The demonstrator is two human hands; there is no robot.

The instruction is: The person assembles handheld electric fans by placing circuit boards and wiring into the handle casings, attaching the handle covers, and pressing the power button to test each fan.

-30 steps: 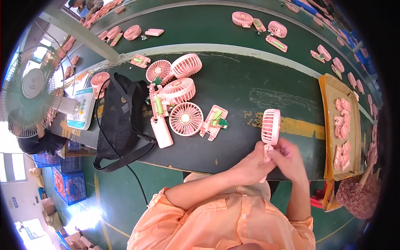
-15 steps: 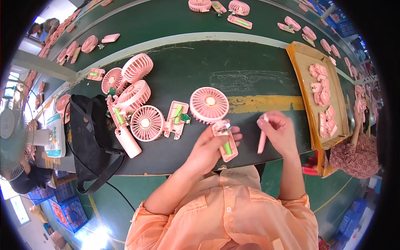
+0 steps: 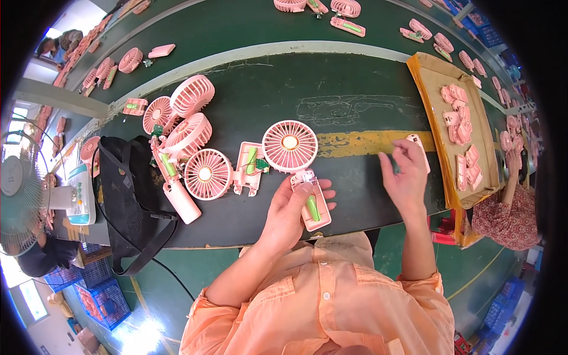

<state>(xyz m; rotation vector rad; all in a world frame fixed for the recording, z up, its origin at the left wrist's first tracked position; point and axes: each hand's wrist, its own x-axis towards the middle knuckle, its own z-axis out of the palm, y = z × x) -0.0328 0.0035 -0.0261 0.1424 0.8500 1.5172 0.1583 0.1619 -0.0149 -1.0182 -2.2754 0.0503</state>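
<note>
A pink handheld fan (image 3: 290, 145) lies face up on the dark green bench in front of me. My left hand (image 3: 290, 207) grips its opened handle (image 3: 315, 216), thumb across the top; a green battery (image 3: 312, 207) shows inside the shell. Off to the right, my right hand (image 3: 406, 177) has its thumb and fingers spread. Just past those fingers is a pink handle cover (image 3: 419, 152), close to the carton; whether a fingertip still touches it is hidden.
More pink fans (image 3: 205, 173) and opened handles cluster at the left, beside a black bag (image 3: 127, 195). A cardboard carton (image 3: 441, 133) holding pink parts stands on the right. Beyond the bench, a green conveyor (image 3: 236, 35) carries further fan pieces. A co-worker (image 3: 503, 219) sits at far right.
My right hand has moved right and up toward the carton, and its pinch on the handle cover has opened. The fan in my left hand has shifted slightly left.
</note>
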